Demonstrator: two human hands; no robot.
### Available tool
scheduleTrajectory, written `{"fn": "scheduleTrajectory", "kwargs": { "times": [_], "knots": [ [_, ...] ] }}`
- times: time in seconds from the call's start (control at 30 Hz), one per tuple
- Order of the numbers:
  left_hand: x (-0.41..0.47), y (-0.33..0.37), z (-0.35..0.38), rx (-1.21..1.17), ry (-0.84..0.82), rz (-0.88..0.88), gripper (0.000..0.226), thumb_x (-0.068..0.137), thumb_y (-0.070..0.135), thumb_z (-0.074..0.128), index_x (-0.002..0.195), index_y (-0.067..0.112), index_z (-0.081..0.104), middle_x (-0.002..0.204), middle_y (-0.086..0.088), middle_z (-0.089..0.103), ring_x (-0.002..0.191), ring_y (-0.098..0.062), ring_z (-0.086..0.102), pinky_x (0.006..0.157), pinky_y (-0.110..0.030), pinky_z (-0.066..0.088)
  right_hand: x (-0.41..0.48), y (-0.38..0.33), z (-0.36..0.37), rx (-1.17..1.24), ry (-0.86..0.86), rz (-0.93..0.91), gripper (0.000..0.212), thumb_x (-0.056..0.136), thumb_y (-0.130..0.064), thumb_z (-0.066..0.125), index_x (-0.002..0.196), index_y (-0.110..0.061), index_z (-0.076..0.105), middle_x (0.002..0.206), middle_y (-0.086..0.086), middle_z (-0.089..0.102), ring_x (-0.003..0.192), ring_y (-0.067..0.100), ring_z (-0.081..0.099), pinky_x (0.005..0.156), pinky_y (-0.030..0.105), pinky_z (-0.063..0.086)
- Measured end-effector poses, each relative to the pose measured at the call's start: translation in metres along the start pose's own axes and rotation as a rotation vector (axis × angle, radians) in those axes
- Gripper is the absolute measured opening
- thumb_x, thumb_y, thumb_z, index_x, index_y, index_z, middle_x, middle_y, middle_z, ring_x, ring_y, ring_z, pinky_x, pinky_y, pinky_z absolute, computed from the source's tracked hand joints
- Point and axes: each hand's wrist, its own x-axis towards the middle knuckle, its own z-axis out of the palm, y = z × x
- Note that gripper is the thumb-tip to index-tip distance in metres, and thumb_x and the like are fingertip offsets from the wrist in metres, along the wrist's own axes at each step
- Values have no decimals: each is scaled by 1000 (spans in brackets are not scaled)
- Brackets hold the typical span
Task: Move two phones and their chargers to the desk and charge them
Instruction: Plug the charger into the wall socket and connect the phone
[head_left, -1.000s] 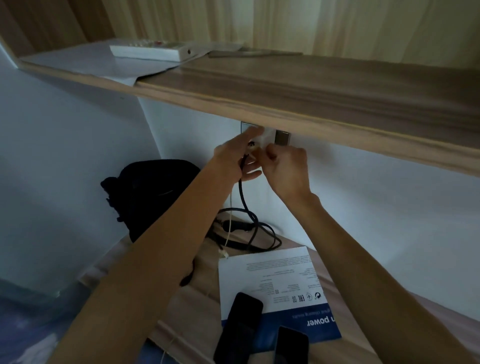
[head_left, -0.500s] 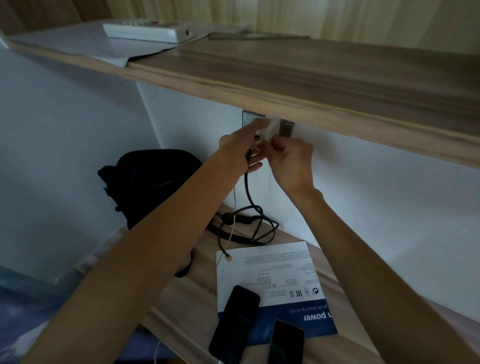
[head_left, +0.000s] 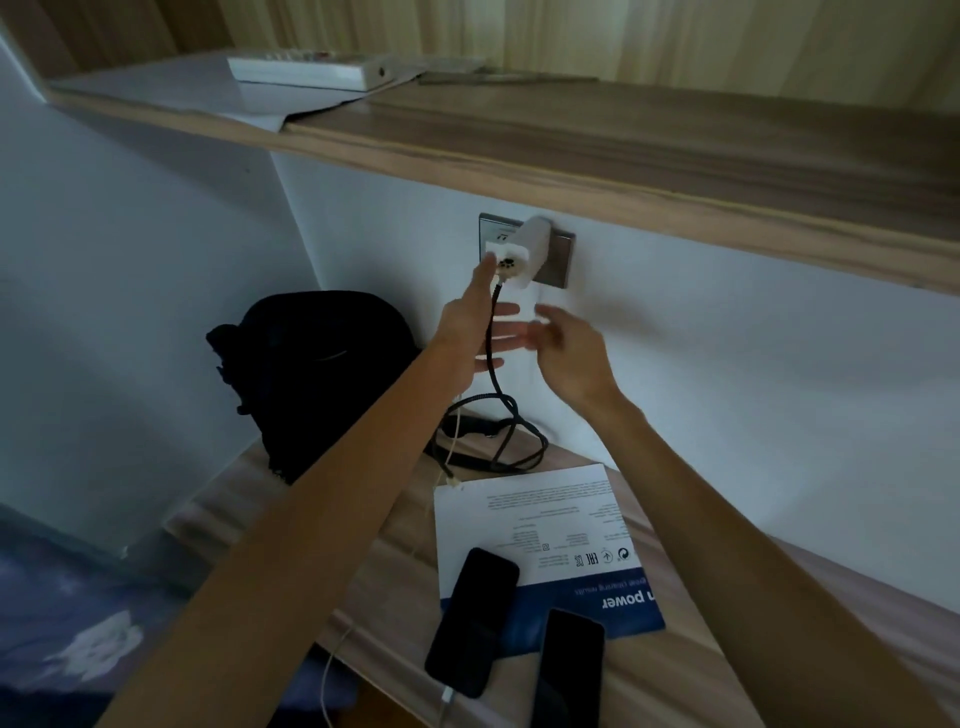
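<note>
checking that the white charger (head_left: 524, 254) was seated looked like the job in hand. it sat in the wall socket (head_left: 563, 262) just under the shelf (head_left: 623, 156), far from me, with the black cable (head_left: 495, 332) plugged into its face and falling to a loose coil on the desk (head_left: 675, 675).

my left hand (head_left: 475, 338) was open, fingers straight and spread, the forefinger (head_left: 485, 267) touching the charger's face just left of the cable's plug. my right hand (head_left: 571, 353) hung just below the charger, blurred, fingers loose and apart, gripping nothing.

the left phone (head_left: 472, 618) and right phone (head_left: 571, 670) lay near me, side by side, their far ends over a leaflet (head_left: 535, 525). a white cable (head_left: 332, 670) seemed to reach the left phone's near end, though i could not tell if it was pushed home.

to do this well, i judged, any push had to go straight toward the wall. the charger stood proud and could lever loose. i'd have steadied its body with the right hand, then led the black cable's free end to the right phone with slack to spare.
</note>
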Motion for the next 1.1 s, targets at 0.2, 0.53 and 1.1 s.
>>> {"fn": "scheduleTrajectory", "kwargs": {
  "times": [0.2,0.53,1.1],
  "knots": [
    [-5,-55,-11,48,36,-43,62,103,52,33,101,5,74,99,-17,77,93,-29,73,98,-42,51,-57,29,26,74,-328,123,25,99,-34,57,85,-20,73,82,-4,72,77,8,65,73,25,46],
    [-36,-125,-16,253,-78,27,25,97,30,55,83,26,75,82,3,75,70,0,70,61,-13,51,-110,48,18,333,-174,268,17,81,-16,81,95,-19,72,88,-9,73,80,1,69,73,13,52],
    [-182,-224,3,188,-181,-82,15,92,-1,65,105,-5,72,91,-22,74,75,-22,73,65,-25,58,-253,54,-12,401,-385,388,3,92,-19,70,95,-19,70,91,1,73,78,8,71,69,25,60]
  ]
}}
